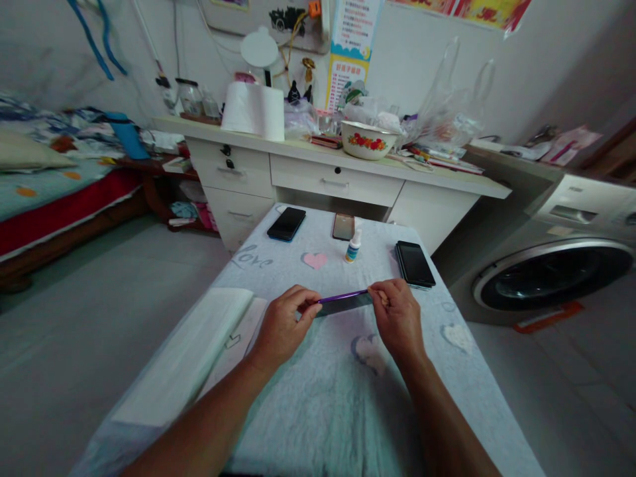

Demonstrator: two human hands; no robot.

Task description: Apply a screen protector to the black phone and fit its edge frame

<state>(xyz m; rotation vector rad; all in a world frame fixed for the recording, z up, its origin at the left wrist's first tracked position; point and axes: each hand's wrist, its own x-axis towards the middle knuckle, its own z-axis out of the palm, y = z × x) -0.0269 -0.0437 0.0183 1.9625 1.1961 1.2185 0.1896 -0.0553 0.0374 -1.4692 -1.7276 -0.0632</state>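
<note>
Between my two hands is a phone (344, 301), tilted so that its thin purple edge and a narrow strip of its dark face show. My left hand (288, 323) pinches its left end between thumb and fingers. The right end is gripped by my right hand (397, 313), with the fingers curled in. Just beyond it, a small white spray bottle (353, 246) with a blue label stands upright. A black phone (287, 224) lies at the far left, a brownish phone (344, 226) at the far middle, and stacked dark phones (415, 264) at the right.
The table has a pale cloth (318, 411) printed with hearts. White paper or cloth (193, 351) lies folded along its left side. Behind stands a white desk (338, 180) with a paper roll (253, 109) and a flowered bowl (368, 140). A washing machine (551, 245) is at the right.
</note>
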